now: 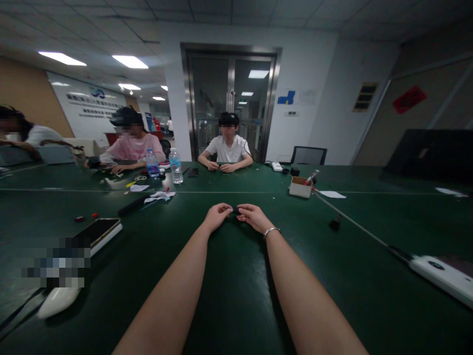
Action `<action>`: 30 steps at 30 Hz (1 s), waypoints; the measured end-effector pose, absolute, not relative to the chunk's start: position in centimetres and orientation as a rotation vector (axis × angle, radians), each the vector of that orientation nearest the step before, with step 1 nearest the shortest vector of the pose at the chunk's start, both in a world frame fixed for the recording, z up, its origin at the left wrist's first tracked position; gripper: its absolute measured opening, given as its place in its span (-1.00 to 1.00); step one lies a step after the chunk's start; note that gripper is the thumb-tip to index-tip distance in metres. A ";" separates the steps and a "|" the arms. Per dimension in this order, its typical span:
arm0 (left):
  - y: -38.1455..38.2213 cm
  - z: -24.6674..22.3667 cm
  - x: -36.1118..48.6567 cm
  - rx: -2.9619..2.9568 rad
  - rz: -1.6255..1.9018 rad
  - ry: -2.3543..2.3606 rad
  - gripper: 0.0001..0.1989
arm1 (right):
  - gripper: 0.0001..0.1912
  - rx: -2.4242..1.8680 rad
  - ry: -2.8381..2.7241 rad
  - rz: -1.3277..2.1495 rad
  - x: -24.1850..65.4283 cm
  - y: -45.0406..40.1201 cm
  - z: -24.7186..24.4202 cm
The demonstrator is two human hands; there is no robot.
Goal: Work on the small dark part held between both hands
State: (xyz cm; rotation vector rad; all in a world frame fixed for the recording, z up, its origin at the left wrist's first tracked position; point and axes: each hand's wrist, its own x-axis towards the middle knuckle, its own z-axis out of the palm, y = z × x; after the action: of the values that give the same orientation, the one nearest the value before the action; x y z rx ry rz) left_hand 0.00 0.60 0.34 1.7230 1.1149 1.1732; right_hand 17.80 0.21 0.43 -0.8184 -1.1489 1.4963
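Observation:
A small black object [235,210] is held between my two hands, just above the green table [236,276]. My left hand [217,217] pinches its left end, where a tiny light-coloured spot shows at the fingertips. On the other end, the fingers of my right hand [254,217] are closed, with a silver bracelet [272,231] on that wrist. The object is too small to make out in detail.
A small box [300,188] with pens stands ahead to the right, near a black item [335,223]. A white power strip [441,276] lies far right. Bottles [176,166], papers [159,196] and a phone-like device [101,231] are left. People sit across the table.

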 end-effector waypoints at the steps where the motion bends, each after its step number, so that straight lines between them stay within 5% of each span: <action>1: 0.7 0.3 0.0 1.726 1.183 1.117 -0.72 | -0.81 -0.823 -1.146 1.498 17.8 0.2 0.4; 30: 1.4 -0.5 -0.2 1.729 1.228 1.162 -0.73 | -0.84 -0.825 -1.119 1.496 17.7 0.2 0.5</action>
State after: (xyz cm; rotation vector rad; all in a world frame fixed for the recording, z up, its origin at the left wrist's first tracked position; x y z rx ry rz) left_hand -0.22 1.38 -0.47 1.7293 1.1620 1.2284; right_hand 17.73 0.20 0.46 -0.8246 -1.1193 1.4963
